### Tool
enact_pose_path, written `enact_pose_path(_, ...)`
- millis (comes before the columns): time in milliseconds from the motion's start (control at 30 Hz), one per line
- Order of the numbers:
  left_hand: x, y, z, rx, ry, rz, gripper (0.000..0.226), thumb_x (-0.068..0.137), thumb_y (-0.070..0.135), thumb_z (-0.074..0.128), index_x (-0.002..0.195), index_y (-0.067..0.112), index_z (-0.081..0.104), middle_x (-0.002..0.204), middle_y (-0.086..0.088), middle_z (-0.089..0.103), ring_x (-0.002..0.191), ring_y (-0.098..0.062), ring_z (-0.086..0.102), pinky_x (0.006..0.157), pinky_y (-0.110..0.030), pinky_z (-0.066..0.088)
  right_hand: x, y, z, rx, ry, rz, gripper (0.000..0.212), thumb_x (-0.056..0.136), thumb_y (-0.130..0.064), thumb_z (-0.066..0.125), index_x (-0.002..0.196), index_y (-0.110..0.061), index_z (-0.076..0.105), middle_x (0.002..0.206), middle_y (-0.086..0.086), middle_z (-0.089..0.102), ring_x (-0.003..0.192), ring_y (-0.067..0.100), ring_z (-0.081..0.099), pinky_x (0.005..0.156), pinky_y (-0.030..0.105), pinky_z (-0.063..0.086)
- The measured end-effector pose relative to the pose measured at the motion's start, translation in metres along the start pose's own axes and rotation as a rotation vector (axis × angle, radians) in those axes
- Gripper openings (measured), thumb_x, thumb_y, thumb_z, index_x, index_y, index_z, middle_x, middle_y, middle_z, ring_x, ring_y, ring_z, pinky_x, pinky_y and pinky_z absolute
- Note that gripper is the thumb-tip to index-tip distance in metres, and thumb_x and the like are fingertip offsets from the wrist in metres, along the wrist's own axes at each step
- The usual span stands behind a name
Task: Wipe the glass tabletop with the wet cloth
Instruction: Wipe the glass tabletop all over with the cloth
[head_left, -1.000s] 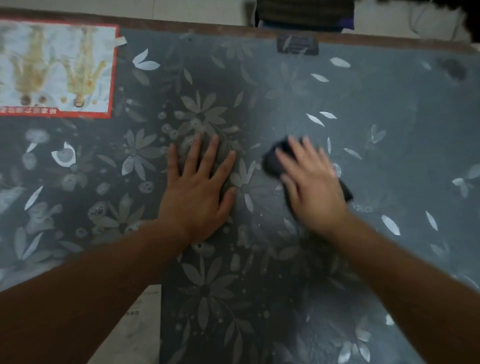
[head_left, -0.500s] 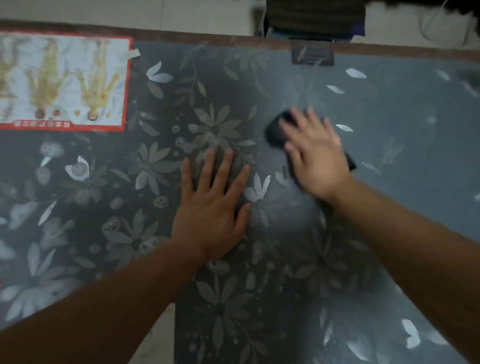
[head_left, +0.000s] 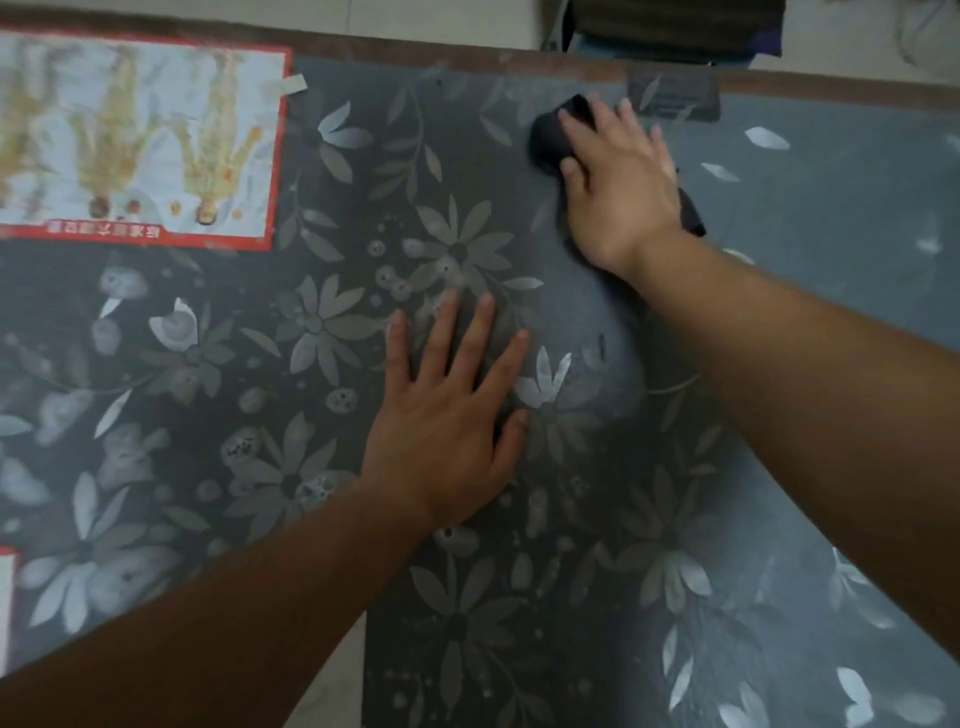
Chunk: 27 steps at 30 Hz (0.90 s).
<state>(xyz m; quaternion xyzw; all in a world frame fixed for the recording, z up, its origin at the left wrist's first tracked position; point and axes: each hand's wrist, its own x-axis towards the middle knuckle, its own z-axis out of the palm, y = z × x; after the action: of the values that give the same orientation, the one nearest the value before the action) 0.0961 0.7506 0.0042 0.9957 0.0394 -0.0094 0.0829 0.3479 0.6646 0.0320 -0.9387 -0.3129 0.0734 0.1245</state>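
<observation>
The glass tabletop covers a dark grey sheet printed with pale flowers and leaves. My right hand lies flat on a dark wet cloth and presses it to the glass near the table's far edge. Parts of the cloth stick out past my fingers at the upper left and beside my wrist at the right. My left hand rests palm down on the glass near the middle, fingers spread, with nothing in it.
A red-bordered printed picture lies under the glass at the far left. A brown wooden rim runs along the far edge, with a dark clip-like piece just right of my right hand. Pale floor and a dark object lie beyond.
My right hand has slid the cloth away from me, from the middle of the glass up to near the far edge. My left hand has stayed planted in place.
</observation>
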Motion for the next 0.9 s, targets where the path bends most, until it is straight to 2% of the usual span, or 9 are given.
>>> enact_pose_path(133,-0.003,-0.001,0.0,-0.002,-0.013,-0.009,0.066,0.101,0.052,0.033,0.161,0.025,0.027,0.172,-0.012,0.015,0.159,-0.035,0.003,0.121,-0.069,0.007,-0.106,0.007,0.007,-0.031,-0.091,-0.242,0.05,0.103,-0.027,0.039,0.152,-0.021,0.04,0.164,0.004,0.027,0.153,0.03,0.019,0.124,0.05,0.013)
enact_pose_path(200,-0.001,-0.002,-0.002,-0.003,-0.013,-0.008,0.066,0.101,0.052,0.031,0.161,0.024,0.028,0.172,-0.013,0.015,0.159,-0.035,0.003,0.121,-0.069,0.006,-0.158,0.025,0.002,-0.061,-0.143,-0.295,0.048,0.103,-0.028,0.038,0.15,-0.019,0.044,0.164,0.005,0.029,0.152,0.03,0.021,0.123,0.051,0.016)
enact_pose_path(300,0.0,-0.003,0.0,-0.004,0.008,-0.007,0.065,0.102,0.053,0.03,0.161,0.026,0.027,0.171,-0.012,0.016,0.159,-0.035,0.003,0.122,-0.068,0.004,-0.157,0.033,0.001,-0.017,-0.083,-0.162,0.047,0.103,-0.028,0.04,0.149,-0.02,0.046,0.162,0.004,0.032,0.152,0.031,0.022,0.122,0.054,0.017)
enact_pose_path(400,-0.001,-0.003,0.003,-0.008,0.008,-0.007,0.065,0.102,0.054,0.029,0.161,0.027,0.025,0.172,-0.011,0.015,0.159,-0.034,0.001,0.123,-0.068,0.001,-0.177,0.005,0.012,0.0,-0.002,0.023,0.048,0.103,-0.028,0.038,0.151,-0.022,0.043,0.163,0.002,0.029,0.153,0.031,0.02,0.124,0.053,0.014)
enact_pose_path(567,-0.002,-0.002,0.002,-0.005,0.002,-0.001,0.065,0.102,0.053,0.029,0.161,0.026,0.026,0.171,-0.012,0.016,0.159,-0.035,0.003,0.123,-0.068,0.001,-0.291,-0.016,0.024,-0.008,-0.1,0.005,0.048,0.101,-0.026,0.041,0.149,-0.02,0.043,0.163,0.004,0.03,0.152,0.033,0.021,0.12,0.059,0.022)
enact_pose_path(633,-0.002,-0.002,0.002,-0.009,-0.001,-0.009,0.065,0.102,0.053,0.03,0.161,0.025,0.026,0.171,-0.012,0.016,0.159,-0.035,0.004,0.123,-0.068,0.002,-0.288,-0.009,0.021,-0.004,-0.098,0.027,0.049,0.102,-0.027,0.039,0.15,-0.021,0.042,0.163,0.003,0.029,0.153,0.032,0.019,0.122,0.057,0.017)
enact_pose_path(800,-0.001,-0.003,0.003,-0.041,0.019,-0.002,0.064,0.101,0.052,0.03,0.159,0.025,0.03,0.171,-0.012,0.019,0.159,-0.035,0.007,0.123,-0.067,0.0,-0.251,-0.002,0.019,0.063,0.084,0.37,0.05,0.105,-0.028,0.036,0.155,-0.024,0.035,0.166,0.003,0.022,0.154,0.03,0.012,0.125,0.05,0.01)
enact_pose_path(900,-0.002,-0.004,0.004,-0.063,0.026,-0.007,0.063,0.101,0.051,0.031,0.156,0.022,0.034,0.17,-0.012,0.021,0.158,-0.034,0.009,0.123,-0.066,-0.002,-0.302,-0.033,0.031,0.035,0.045,0.318,0.052,0.103,-0.028,0.035,0.154,-0.022,0.036,0.166,0.003,0.023,0.154,0.03,0.015,0.125,0.052,0.013)
